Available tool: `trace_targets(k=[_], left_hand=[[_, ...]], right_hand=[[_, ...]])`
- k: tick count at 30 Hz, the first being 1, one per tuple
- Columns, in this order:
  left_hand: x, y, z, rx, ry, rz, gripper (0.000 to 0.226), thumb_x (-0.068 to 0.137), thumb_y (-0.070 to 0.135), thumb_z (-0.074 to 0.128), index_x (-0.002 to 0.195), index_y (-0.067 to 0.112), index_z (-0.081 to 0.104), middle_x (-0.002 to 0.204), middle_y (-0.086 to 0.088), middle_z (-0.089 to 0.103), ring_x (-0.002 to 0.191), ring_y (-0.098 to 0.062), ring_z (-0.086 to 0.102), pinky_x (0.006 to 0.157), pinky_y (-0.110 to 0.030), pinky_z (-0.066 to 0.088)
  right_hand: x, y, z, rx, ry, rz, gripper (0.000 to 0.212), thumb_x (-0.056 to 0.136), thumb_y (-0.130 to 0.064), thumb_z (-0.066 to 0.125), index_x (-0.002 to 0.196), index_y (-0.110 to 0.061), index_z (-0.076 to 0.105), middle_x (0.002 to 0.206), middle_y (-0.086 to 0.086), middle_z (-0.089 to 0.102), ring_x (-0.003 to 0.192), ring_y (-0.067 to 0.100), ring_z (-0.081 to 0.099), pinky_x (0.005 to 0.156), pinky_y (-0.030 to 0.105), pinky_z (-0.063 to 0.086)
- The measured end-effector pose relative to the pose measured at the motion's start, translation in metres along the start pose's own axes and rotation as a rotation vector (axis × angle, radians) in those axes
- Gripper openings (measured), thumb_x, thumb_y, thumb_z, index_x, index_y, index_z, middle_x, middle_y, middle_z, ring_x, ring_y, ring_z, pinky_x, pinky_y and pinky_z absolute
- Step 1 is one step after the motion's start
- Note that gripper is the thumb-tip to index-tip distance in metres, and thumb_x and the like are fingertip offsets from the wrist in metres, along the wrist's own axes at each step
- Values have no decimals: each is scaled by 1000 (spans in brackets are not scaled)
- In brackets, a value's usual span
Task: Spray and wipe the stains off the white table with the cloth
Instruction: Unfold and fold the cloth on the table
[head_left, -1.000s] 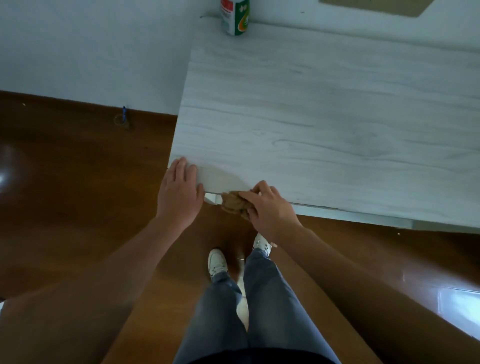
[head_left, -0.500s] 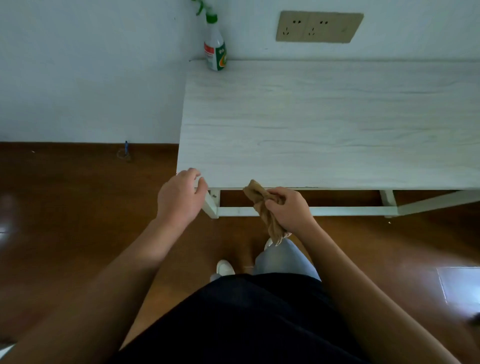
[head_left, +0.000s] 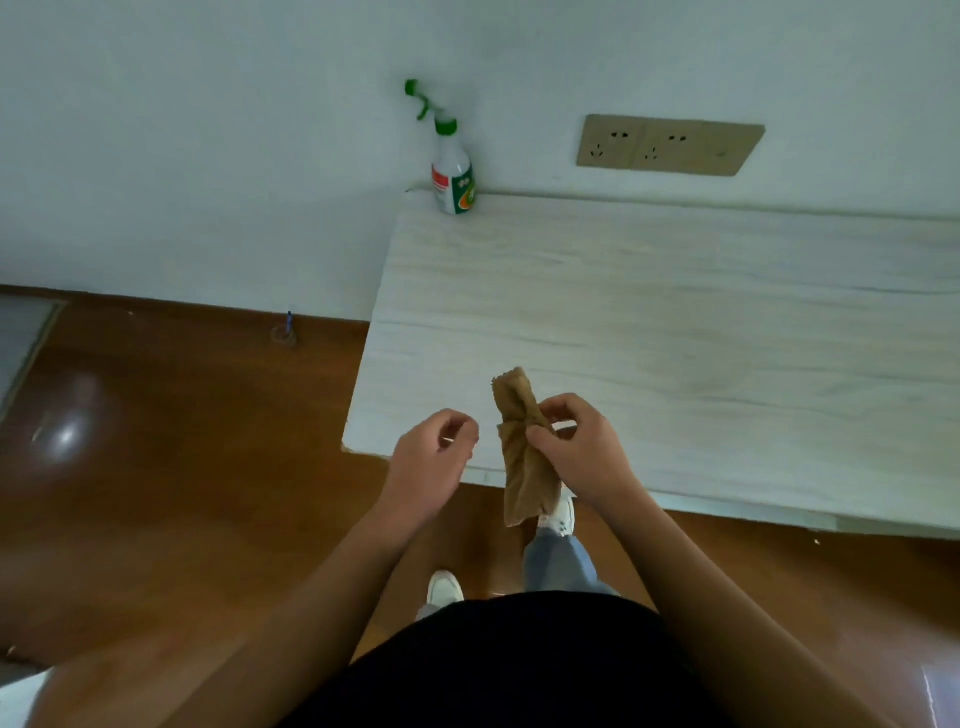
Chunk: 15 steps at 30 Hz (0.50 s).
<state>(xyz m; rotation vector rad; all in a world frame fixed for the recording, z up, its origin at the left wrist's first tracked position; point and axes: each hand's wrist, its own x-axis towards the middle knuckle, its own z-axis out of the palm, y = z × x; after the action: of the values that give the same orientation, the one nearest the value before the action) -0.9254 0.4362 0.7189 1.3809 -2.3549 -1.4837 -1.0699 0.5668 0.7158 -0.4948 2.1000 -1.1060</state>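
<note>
My right hand (head_left: 582, 449) grips a brown cloth (head_left: 519, 457) around its middle, above the near left corner of the white table (head_left: 675, 322). The cloth hangs bunched, one end standing up and the other dangling past the table's front edge. My left hand (head_left: 428, 462) hovers just left of the cloth with curled fingers, thumb and forefinger close together, holding nothing that I can see. A spray bottle (head_left: 452, 176) with a green trigger stands upright at the table's far left corner against the wall. I see no distinct stains on the tabletop.
A beige double wall socket (head_left: 667, 145) sits on the wall behind the table. Brown glossy floor (head_left: 182, 467) lies to the left and in front. A small brown item with a blue tip (head_left: 285, 332) lies by the skirting. My shoes (head_left: 444, 590) are below the table's edge.
My left hand has left the table's corner and now hovers beside the cloth. My right hand has lifted the cloth up over the table's edge. The view has tilted up slightly.
</note>
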Motion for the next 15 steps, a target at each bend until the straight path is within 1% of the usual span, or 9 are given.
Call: trace_targets(k=[3, 5, 6, 7, 9, 11, 12, 14, 15], left_hand=[[27, 27, 15, -157, -30, -88, 18, 103, 40, 53, 108, 27, 64, 103, 9, 71, 93, -10, 71, 77, -15, 53], [39, 40, 20, -189, -54, -127, 12, 103, 40, 54, 107, 30, 61, 101, 13, 69, 95, -11, 70, 73, -12, 51], [43, 46, 21, -202, -47, -144, 13, 102, 40, 56, 110, 31, 58, 102, 14, 67, 93, -9, 68, 71, -11, 50], [46, 51, 20, -211, -29, -156, 19, 100, 42, 58, 116, 32, 55, 104, 15, 64, 90, -5, 66, 68, -9, 48], [50, 58, 18, -206, 2, -163, 41, 95, 46, 65, 130, 31, 50, 111, 16, 59, 85, -2, 62, 65, -7, 47], [57, 61, 16, -229, 5, -141, 57, 89, 50, 71, 137, 32, 46, 116, 16, 58, 87, -3, 64, 62, -8, 49], [62, 61, 15, -239, 2, -121, 57, 87, 50, 73, 135, 34, 46, 117, 16, 59, 88, -3, 65, 61, -8, 51], [74, 59, 13, -212, -8, -71, 54, 87, 46, 76, 131, 33, 48, 117, 15, 61, 93, -6, 67, 68, -12, 56], [80, 59, 11, -193, -4, -43, 54, 87, 45, 76, 131, 30, 49, 115, 13, 63, 95, -8, 67, 75, -16, 58]], right_hand=[[31, -10, -7, 51, -61, -14, 22, 93, -25, 68, 113, -21, 61, 105, -7, 66, 86, 13, 69, 77, 27, 60], [52, -17, -9, 65, -82, -9, 22, 92, -23, 68, 113, -20, 61, 105, -9, 66, 85, 9, 68, 71, 21, 57], [61, -21, -10, 64, -84, -4, 23, 92, -22, 69, 113, -19, 61, 104, -10, 65, 83, 7, 67, 68, 18, 54], [69, -26, -10, 60, -78, 1, 24, 91, -22, 69, 113, -19, 61, 104, -10, 65, 82, 5, 65, 65, 15, 50], [84, -35, -10, 60, -55, 20, 25, 90, -22, 70, 114, -19, 61, 104, -9, 64, 83, 4, 63, 64, 15, 48], [97, -43, -8, 94, -40, 54, 25, 90, -21, 69, 114, -19, 61, 107, -7, 65, 89, 6, 64, 69, 19, 52], [104, -46, -6, 131, -46, 78, 21, 92, -21, 68, 112, -19, 62, 107, -6, 66, 93, 10, 65, 74, 23, 56], [114, -53, -3, 281, -96, 136, 10, 96, -19, 61, 105, -18, 67, 106, -2, 70, 99, 17, 69, 83, 35, 61], [118, -58, 0, 375, -122, 167, 14, 99, -16, 56, 103, -16, 69, 106, 2, 71, 101, 19, 70, 83, 39, 62]])
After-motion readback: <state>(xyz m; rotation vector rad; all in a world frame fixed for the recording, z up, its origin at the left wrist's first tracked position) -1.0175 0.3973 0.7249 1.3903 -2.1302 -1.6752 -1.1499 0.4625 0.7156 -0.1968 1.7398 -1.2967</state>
